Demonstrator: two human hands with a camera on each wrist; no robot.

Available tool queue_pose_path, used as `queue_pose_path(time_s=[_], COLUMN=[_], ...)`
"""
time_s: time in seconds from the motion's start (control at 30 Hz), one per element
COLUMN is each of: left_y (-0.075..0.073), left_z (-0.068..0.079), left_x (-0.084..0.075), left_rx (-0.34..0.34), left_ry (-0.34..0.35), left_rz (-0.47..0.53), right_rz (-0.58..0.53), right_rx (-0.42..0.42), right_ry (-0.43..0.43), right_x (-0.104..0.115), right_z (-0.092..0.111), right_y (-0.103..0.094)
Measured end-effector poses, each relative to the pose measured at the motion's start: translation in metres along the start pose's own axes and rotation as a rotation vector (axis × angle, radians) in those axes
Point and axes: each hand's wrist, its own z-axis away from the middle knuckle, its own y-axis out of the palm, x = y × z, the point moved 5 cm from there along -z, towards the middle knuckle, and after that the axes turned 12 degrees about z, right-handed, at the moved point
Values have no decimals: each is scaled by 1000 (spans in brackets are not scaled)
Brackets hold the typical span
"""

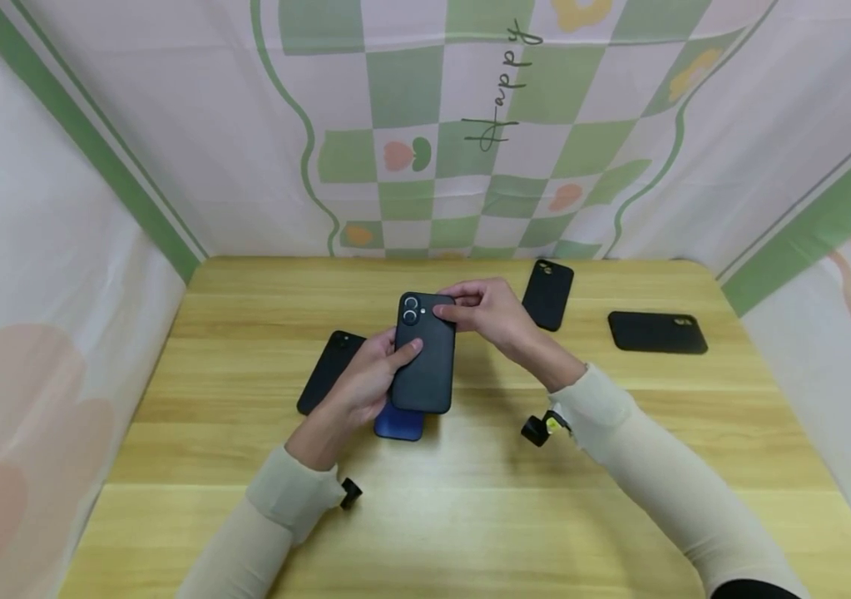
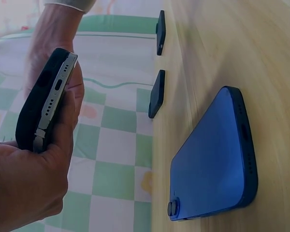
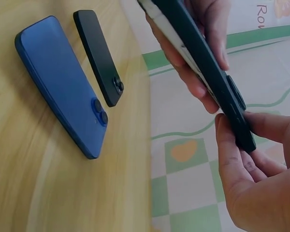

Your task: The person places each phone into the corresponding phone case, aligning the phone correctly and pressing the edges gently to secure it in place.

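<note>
Above the table, a pale-edged phone (image 2: pixel 54 94) in a black phone case (image 1: pixel 425 370) is held up by both hands, its two-lens camera facing up. My left hand (image 1: pixel 367 378) grips its left side, thumb on the back. At the upper right corner, my right hand (image 1: pixel 491 316) pinches the case between thumb and fingers. In the left wrist view the phone's bottom edge shows beside the case, with a gap at one corner. Beneath lies a blue phone (image 2: pixel 212 159), partly covered in the head view. A dark phone (image 3: pixel 96 55) lies near it, behind the left hand.
Two black phone cases with camera cutouts, an upright one (image 1: pixel 547 295) and a sideways one (image 1: pixel 657 333), lie at the table's back right. Patterned cloth (image 1: pixel 403 91) hangs behind the wooden table (image 1: pixel 462 516) and on both sides. Small cameras sit on both wrists.
</note>
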Motion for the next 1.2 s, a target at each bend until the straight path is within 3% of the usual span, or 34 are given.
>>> queue_pose_path(time_s=[0.7,0.97,1.2], left_y=[-1,1,6], left_z=[3,4,6], left_x=[0,-1,0], left_rx=[33,56,112], left_ry=[-5,10,1], left_rz=[-34,-49,-85], right_rz=[-6,53,201], right_rx=[125,167,153], right_ry=[73,20,-61], right_x=[5,14,24], right_z=[-10,-13,-15], right_y=[-5,-3,0])
